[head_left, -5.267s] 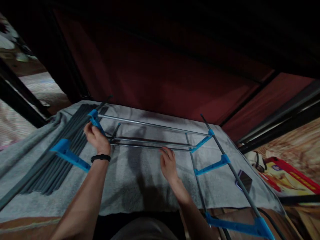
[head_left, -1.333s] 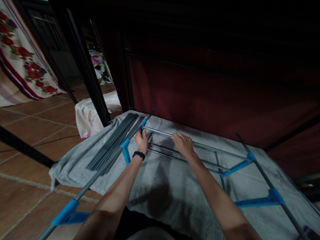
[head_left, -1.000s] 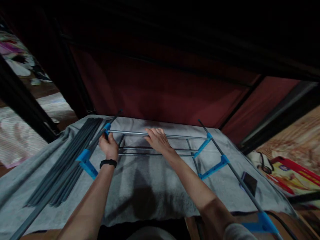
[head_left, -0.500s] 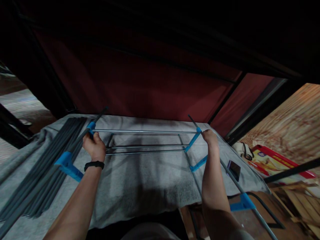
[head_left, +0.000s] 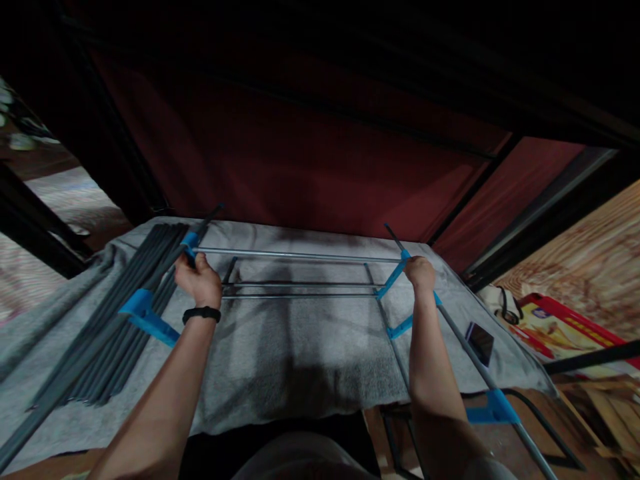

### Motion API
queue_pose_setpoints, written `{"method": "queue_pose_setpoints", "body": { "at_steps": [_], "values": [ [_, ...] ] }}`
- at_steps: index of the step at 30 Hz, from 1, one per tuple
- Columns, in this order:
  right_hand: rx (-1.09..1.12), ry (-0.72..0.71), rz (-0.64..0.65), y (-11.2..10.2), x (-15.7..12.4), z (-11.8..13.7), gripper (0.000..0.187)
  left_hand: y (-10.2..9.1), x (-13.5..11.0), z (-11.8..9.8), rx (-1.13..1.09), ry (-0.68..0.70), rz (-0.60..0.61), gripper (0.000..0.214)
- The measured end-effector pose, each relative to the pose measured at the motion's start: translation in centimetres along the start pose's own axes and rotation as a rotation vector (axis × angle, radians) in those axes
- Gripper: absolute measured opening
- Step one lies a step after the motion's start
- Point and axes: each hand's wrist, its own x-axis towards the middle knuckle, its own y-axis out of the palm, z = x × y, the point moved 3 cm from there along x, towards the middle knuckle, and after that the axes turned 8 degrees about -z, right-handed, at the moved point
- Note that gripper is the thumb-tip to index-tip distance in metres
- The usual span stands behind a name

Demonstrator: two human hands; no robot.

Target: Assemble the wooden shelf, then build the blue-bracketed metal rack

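Note:
A partly built rack of grey metal tubes with blue plastic connectors stretches between my hands. My left hand [head_left: 201, 280], with a black band at the wrist, is closed at the far left blue connector [head_left: 190, 241]; its fingertips are partly hidden. On the other side my right hand [head_left: 421, 272] wraps round the right side pole by the far right blue connector [head_left: 395, 277]. A thin silver crossbar [head_left: 300, 256] joins the two sides, and lower crossbars [head_left: 305, 285] run beneath it. Nearer me, a blue connector [head_left: 147, 317] sits on the left pole and another blue connector [head_left: 493, 408] on the right pole.
Several loose grey tubes [head_left: 117, 320] lie bundled on the grey cloth [head_left: 280, 360] at left. A phone [head_left: 480, 343] rests right of the rack. Beyond the cloth's right edge are a red and yellow box [head_left: 575, 333] and wooden pieces [head_left: 610, 413]. Dark red panels [head_left: 310, 173] stand behind.
My view has shifted slightly, so the whole scene sits a little further right and higher. Both hands keep their places on the rack.

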Motion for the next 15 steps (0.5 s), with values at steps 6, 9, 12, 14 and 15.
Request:
{"method": "queue_pose_setpoints", "body": {
  "at_steps": [6,9,12,14,15],
  "values": [
    [0.019,0.086,0.028,-0.5,-0.5,0.5,0.041,-0.1,-0.3,-0.4,0.025,-0.005,-0.015,0.034],
    [0.009,0.087,0.028,-0.5,-0.7,0.7,0.042,-0.3,-0.3,-0.5,0.048,-0.017,0.024,0.034],
    [-0.02,0.069,0.01,-0.5,-1.1,0.6,0.042,-0.7,-0.2,-0.4,0.083,-0.065,0.074,0.035],
    [-0.032,0.05,-0.025,-0.5,-1.5,0.6,0.042,-0.9,-0.2,-0.5,0.074,-0.076,0.097,0.039],
    [-0.03,0.024,-0.063,-0.5,-1.8,0.7,0.042,-1.0,-0.2,-0.4,0.06,-0.069,0.105,0.043]
  ]
}}
